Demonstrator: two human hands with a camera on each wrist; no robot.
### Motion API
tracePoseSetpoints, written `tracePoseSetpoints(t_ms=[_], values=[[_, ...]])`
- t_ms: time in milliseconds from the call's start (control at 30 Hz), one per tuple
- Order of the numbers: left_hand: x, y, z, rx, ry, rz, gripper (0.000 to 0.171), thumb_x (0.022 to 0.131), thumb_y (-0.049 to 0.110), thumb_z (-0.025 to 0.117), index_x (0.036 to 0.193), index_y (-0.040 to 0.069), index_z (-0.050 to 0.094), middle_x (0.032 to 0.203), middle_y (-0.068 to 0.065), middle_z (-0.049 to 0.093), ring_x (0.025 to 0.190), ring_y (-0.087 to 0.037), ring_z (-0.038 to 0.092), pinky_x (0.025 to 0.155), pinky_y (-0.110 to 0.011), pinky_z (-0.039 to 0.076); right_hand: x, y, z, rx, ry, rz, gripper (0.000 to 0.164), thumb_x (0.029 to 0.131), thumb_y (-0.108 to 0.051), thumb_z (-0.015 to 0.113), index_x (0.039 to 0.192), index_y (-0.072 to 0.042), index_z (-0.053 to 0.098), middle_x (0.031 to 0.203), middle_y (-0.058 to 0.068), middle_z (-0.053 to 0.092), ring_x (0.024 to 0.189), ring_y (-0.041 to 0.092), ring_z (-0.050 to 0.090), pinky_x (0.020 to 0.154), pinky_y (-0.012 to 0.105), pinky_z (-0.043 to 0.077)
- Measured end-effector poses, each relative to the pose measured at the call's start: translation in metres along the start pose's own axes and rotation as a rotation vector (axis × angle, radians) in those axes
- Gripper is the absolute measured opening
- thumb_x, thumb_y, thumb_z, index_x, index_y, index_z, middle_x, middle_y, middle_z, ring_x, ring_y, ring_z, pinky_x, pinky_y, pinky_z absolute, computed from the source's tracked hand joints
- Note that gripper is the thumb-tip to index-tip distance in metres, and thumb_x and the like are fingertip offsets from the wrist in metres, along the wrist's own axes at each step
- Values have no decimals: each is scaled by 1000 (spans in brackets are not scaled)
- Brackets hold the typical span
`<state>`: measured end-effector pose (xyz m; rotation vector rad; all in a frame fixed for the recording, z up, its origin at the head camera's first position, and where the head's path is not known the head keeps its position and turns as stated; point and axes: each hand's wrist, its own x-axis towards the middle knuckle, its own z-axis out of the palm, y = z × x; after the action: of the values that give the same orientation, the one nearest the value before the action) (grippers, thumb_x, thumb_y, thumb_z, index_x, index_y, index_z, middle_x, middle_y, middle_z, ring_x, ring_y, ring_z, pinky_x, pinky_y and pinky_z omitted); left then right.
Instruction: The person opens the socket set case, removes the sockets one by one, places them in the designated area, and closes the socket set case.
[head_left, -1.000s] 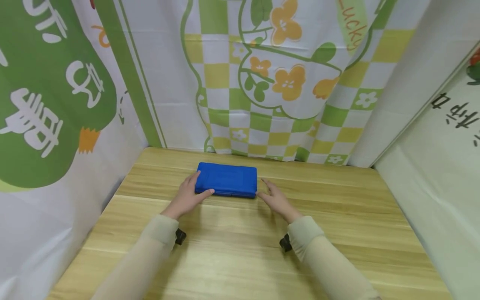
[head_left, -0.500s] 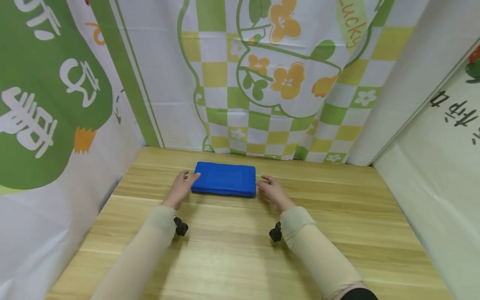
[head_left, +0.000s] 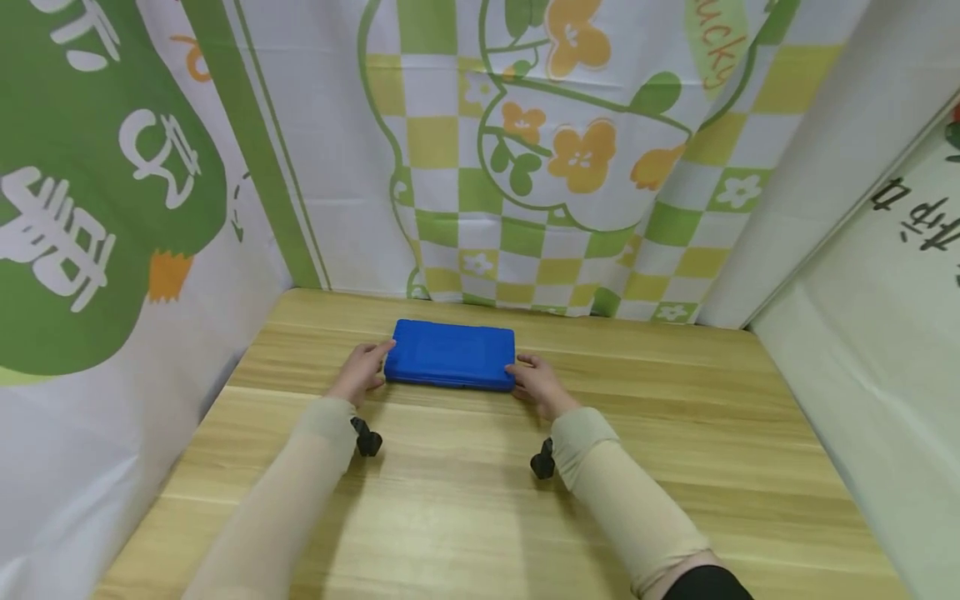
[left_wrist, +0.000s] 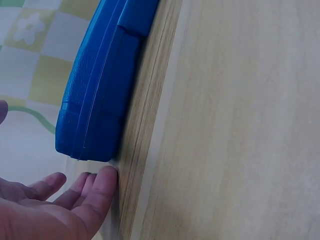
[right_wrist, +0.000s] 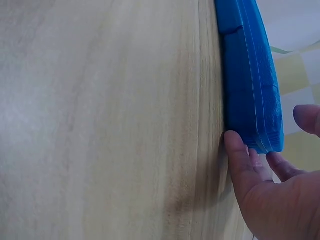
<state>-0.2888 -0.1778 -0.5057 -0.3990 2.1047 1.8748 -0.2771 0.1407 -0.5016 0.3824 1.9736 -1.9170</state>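
Observation:
A closed blue plastic case lies flat on the wooden table near its back edge. My left hand is at the case's left end. In the left wrist view, its loosely bent fingers are just off the end of the blue case; whether a fingertip touches cannot be told. At the opposite end is my right hand. In the right wrist view, its fingertips touch or nearly touch the end of the case, while the thumb stands apart above it.
The wooden table reaches toward me and to both sides. A checked, flowered curtain hangs behind it. Printed white cloth borders the right side, and green-and-white cloth the left. A black wrist mount sits under the left cuff.
The left hand has drawn back from over the case's left front corner to beside its end. The right hand has come closer to the right end. The case has barely moved.

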Motion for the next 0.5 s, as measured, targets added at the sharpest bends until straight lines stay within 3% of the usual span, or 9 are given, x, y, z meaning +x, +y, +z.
tracePoseSetpoints(t_ms=[200,500], values=[[5,-1,2,-59,-31,-2,78,109,38,51,162,-5,13,164,-29,23,150,-42,28,115,-51,36,-1,1,1,8,21,-1,60,106,-11,56,159,2,31,159,28,35,147,40,35,111,48,42],[7,-7,7,74,-25,46,54,112,16,40,159,-7,28,162,-27,29,143,-41,38,111,-49,41,-1,4,6,-18,46,-36,53,106,-2,52,156,7,36,160,27,34,145,43,36,109,47,45]])
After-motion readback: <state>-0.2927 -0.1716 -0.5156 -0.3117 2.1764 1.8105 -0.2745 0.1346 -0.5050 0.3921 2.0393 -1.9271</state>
